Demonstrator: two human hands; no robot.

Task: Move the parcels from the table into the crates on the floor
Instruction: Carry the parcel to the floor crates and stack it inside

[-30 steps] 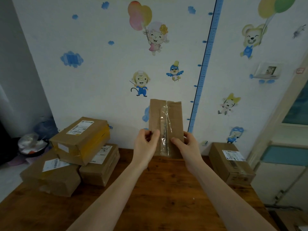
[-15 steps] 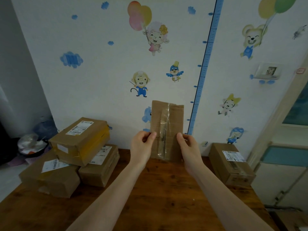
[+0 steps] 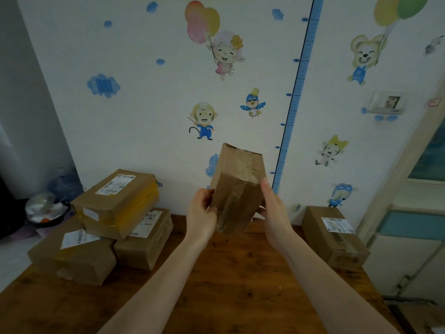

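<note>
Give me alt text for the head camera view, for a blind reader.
The left hand and right hand hold a taped cardboard parcel tilted above a wooden table. Three parcels are piled at its left end, another parcel lies at its right, and cartoon stickers cover the wall.

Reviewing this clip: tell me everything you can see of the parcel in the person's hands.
The held parcel is a brown cardboard box, sealed with glossy clear tape along its near face and across its top. No label shows. It is tilted, lifted above the wooden table. The left hand grips its left edge; the right hand holds its right side.
</note>
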